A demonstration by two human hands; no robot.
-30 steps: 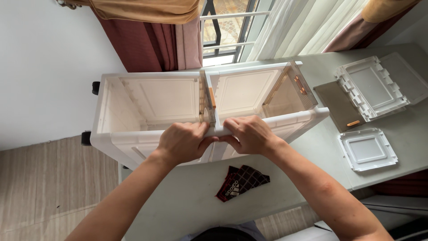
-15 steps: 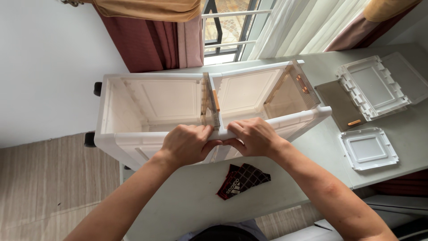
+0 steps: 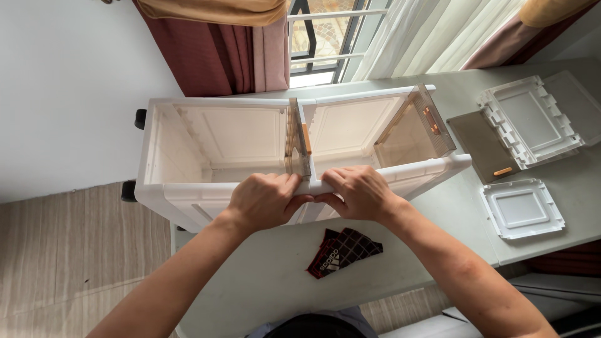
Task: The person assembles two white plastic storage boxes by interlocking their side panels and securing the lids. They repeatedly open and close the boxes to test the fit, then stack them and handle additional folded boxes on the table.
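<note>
- 1 white plastic storage cabinet (image 3: pixel 213 134) lies on its back across a pale table (image 3: pixel 263 281), its 2 open compartments facing up towards the camera; part of it hangs past the table's left edge, over the wood-look floor (image 3: pixel 56 250)
- 2 bare hands grip the cabinet's near rail at the middle, where the 2 compartments meet; the left hand (image 3: pixel 266 201) curls its fingers over the rail just left of the divider; the right hand (image 3: pixel 358 193) clamps the same rail just right of it; the 2 hands sit close together, thumbs nearly touching
- 2 translucent brownish door panels show: 1 (image 3: pixel 298 141) stands on edge at the central divider, 1 (image 3: pixel 414 128) tilts open at the cabinet's right end; each carries an orange handle
- 2 black casters are visible on the cabinet's left end, 1 (image 3: pixel 140 119) higher in the view and 1 (image 3: pixel 128 191) lower
- 1 dark red and black patterned cloth (image 3: pixel 341 251) lies on the table just below the hands, apart from the cabinet
- 3 loose parts rest on the table to the right: 1 large white ribbed panel (image 3: pixel 529 122), 1 smaller white square panel (image 3: pixel 521 209), and 1 flat brownish panel (image 3: pixel 479 147) with an orange handle, partly under the large one
- dark red curtains (image 3: pixel 219 53) and a window (image 3: pixel 322 37) stand behind the cabinet
</note>
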